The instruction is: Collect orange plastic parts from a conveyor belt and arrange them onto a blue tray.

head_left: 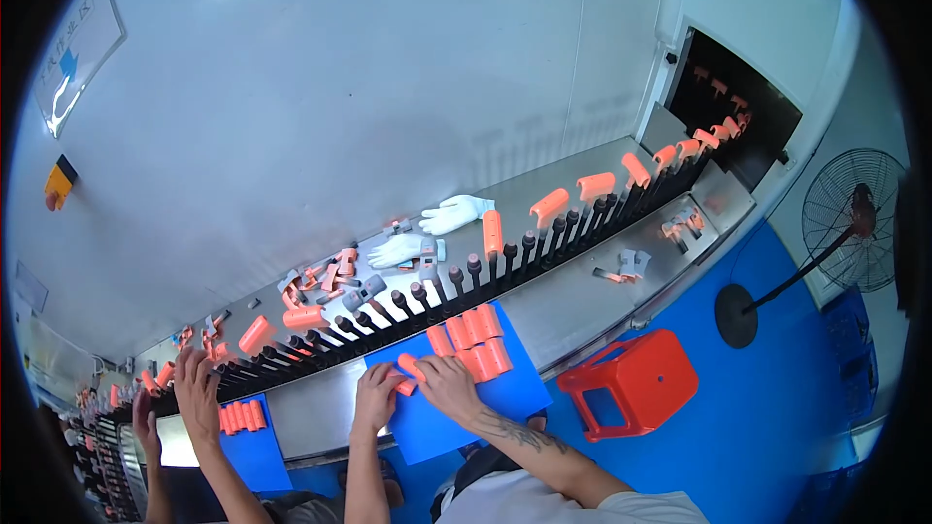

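Note:
My right hand (447,384), its forearm tattooed, is closed on an orange curved plastic shell (411,367). Close beside it, my left hand (375,397) pinches a second orange piece (405,387); the two pieces nearly meet and their contact is partly hidden by fingers. Both hands are over a blue sheet (424,432) on the metal bench. Just beyond the right hand, several similar orange shells (466,328) lie in two rows on that sheet.
Black upright spindles (475,267) run along the bench, some carrying orange shells, into a dark opening (738,87). White gloves (456,214) and loose parts lie behind them. A co-worker's hands (197,390) are at left. A red stool (631,383) and fan (854,218) stand right.

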Demonstrator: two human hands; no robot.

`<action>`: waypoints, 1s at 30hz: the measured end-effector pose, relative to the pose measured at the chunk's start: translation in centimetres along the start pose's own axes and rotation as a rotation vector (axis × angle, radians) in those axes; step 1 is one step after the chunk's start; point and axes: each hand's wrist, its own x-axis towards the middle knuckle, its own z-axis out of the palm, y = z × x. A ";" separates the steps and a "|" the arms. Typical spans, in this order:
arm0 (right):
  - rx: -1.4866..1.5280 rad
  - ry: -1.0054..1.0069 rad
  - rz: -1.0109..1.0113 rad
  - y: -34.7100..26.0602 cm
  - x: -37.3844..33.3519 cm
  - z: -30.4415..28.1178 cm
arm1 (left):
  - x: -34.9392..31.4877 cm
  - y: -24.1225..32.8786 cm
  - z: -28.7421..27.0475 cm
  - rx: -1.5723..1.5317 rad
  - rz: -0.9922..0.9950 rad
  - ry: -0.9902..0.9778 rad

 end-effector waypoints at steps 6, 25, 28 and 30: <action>-0.376 -0.166 0.011 4.7 0.1 0.0 | 1.0 5.6 5.0 -0.578 -0.595 0.249; -0.058 0.698 0.220 25.1 9.3 -34.6 | 23.1 28.7 2.5 -0.595 -0.024 0.365; -0.197 0.386 0.381 27.8 13.4 -38.3 | 31.8 33.9 0.4 -0.426 -0.076 0.230; -0.311 0.101 0.356 28.7 15.5 -39.3 | 37.3 34.3 1.7 -0.265 -0.013 0.533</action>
